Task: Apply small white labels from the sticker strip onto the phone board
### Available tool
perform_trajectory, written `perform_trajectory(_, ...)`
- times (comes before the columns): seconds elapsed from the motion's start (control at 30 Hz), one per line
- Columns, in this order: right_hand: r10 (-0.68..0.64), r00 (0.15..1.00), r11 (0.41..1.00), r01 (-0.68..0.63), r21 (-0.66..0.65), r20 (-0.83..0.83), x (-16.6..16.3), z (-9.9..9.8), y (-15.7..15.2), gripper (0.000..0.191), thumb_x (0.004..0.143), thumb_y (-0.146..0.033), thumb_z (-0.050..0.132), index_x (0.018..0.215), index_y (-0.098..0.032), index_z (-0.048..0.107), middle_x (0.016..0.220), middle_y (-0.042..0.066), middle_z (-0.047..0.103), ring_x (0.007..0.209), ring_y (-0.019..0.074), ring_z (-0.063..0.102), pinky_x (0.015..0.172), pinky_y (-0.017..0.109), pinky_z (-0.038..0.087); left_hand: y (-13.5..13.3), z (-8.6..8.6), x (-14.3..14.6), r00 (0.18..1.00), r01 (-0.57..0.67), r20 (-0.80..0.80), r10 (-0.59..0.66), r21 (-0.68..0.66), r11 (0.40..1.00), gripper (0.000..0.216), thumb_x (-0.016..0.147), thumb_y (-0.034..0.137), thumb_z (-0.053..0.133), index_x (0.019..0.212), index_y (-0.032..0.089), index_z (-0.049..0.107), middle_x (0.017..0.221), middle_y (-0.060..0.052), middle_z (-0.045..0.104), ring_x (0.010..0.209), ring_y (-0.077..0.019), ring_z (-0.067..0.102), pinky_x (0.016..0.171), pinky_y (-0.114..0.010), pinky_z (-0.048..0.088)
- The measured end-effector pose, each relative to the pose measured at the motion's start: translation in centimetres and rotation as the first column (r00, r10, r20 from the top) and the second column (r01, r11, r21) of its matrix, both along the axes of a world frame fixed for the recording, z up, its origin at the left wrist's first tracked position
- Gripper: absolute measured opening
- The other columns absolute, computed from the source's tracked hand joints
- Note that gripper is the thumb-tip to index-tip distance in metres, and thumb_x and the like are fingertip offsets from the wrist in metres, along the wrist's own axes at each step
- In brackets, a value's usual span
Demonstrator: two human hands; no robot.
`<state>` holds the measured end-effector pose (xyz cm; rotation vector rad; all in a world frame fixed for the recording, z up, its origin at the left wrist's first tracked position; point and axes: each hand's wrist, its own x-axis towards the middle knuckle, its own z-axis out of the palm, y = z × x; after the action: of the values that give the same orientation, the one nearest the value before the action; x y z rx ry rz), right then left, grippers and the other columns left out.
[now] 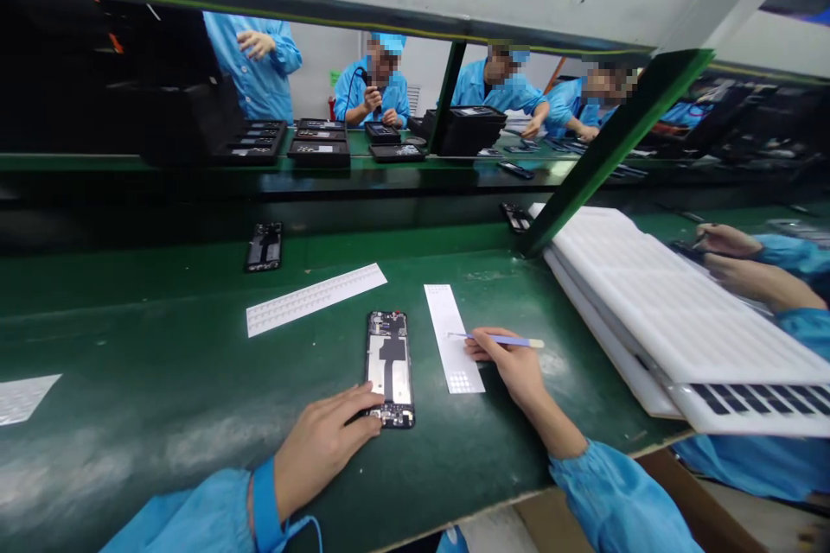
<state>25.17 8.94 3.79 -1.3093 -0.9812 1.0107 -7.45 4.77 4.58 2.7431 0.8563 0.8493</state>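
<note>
Over on the left, a printed strip [316,300] is lying slantwise on the green bench [194,397]. Nearer the person, the left hand [324,441] is resting with fingers loosely extended, touching the phone [392,367] at its lower left. The phone is lying flat, insides showing, between the hands and apart from the right one. Just beside it, a sticker sheet [454,346] is lying under the tips of tweezers [524,341], which the right hand [512,365] is pinching. Farther right, white trays [674,294] are sitting stacked.
</note>
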Motion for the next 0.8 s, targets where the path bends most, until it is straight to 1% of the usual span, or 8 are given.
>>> perform_trajectory(0.07,0.000,1.000,1.000,0.000,0.001,0.002,0.03,0.00,-0.02,0.049,0.066,-0.054,0.088,0.083,-0.011,0.072,0.072,0.010,0.070,0.062,0.0231,0.068,0.057,0.028,0.060,-0.01,0.12,0.08,1.000,-0.009,-0.010,0.008,-0.055,0.998,0.026,0.103,0.026,0.039,0.097,0.020,0.064,0.120,-0.002,0.060,0.112,-0.0193,0.059,0.092,-0.032,0.055)
perform_trajectory(0.2,-0.011,1.000,1.000,0.011,-0.008,0.005,-0.07,0.16,-0.07,0.051,0.065,-0.056,0.088,0.082,-0.011,0.072,0.072,0.011,0.070,0.062,0.0233,0.068,0.057,0.027,0.060,0.11,0.36,0.28,0.999,-0.039,-0.029,0.036,-0.114,0.993,0.026,0.103,0.030,0.039,0.111,0.020,0.061,0.121,-0.006,0.058,0.107,-0.0210,0.059,0.090,-0.036,0.055)
perform_trajectory(0.27,-0.014,1.000,1.000,0.014,-0.010,0.008,-0.12,0.26,-0.10,0.051,0.065,-0.056,0.088,0.081,-0.010,0.072,0.072,0.011,0.070,0.062,0.0233,0.068,0.057,0.027,0.060,0.15,0.48,0.41,0.999,-0.036,-0.029,0.032,-0.137,0.990,0.025,0.103,0.030,0.040,0.115,0.020,0.060,0.121,-0.008,0.057,0.109,-0.0225,0.057,0.091,-0.039,0.054)
perform_trajectory(0.37,-0.012,1.000,1.000,0.012,-0.007,0.018,-0.10,0.26,-0.14,0.051,0.066,-0.056,0.088,0.082,-0.010,0.072,0.072,0.011,0.070,0.062,0.0238,0.068,0.058,0.028,0.060,0.12,0.56,0.51,1.000,-0.008,-0.021,0.005,-0.158,0.987,0.022,0.102,0.026,0.042,0.112,0.020,0.061,0.120,-0.008,0.057,0.113,-0.0232,0.054,0.093,-0.039,0.052)
perform_trajectory(0.47,0.001,1.000,1.000,-0.001,0.001,0.030,0.02,0.10,-0.20,0.049,0.068,-0.055,0.087,0.084,-0.011,0.072,0.072,0.011,0.070,0.063,0.0244,0.068,0.058,0.029,0.061,0.01,0.40,0.35,1.000,0.005,-0.004,-0.006,-0.112,0.994,0.020,0.102,0.022,0.044,0.108,0.020,0.063,0.120,-0.006,0.058,0.116,-0.0227,0.052,0.095,-0.038,0.051)
perform_trajectory(0.57,-0.001,0.999,1.000,0.001,-0.007,0.036,0.08,0.01,-0.25,0.048,0.069,-0.055,0.086,0.084,-0.011,0.072,0.073,0.011,0.070,0.064,0.0250,0.068,0.059,0.030,0.061,-0.11,0.21,0.05,1.000,0.001,-0.019,-0.002,-0.041,0.999,0.022,0.102,0.019,0.043,0.108,0.021,0.064,0.120,-0.005,0.059,0.117,-0.0219,0.053,0.096,-0.037,0.052)
perform_trajectory(0.7,-0.002,1.000,1.000,0.003,-0.029,0.026,0.06,0.10,-0.24,0.051,0.067,-0.057,0.087,0.083,-0.011,0.072,0.073,0.012,0.070,0.063,0.0253,0.069,0.059,0.031,0.061,-0.20,0.32,-0.10,0.998,-0.005,-0.064,0.007,0.033,0.999,0.029,0.104,0.022,0.036,0.110,0.022,0.064,0.122,-0.004,0.059,0.117,-0.0209,0.055,0.092,-0.034,0.054)
perform_trajectory(0.8,0.004,1.000,0.999,-0.003,-0.034,0.022,0.08,0.12,-0.22,0.051,0.067,-0.057,0.087,0.084,-0.011,0.072,0.073,0.012,0.070,0.063,0.0257,0.069,0.059,0.031,0.062,-0.23,0.47,0.01,0.998,-0.001,-0.070,0.006,0.063,0.998,0.032,0.105,0.022,0.032,0.110,0.022,0.064,0.122,-0.004,0.060,0.117,-0.0206,0.055,0.089,-0.032,0.056)
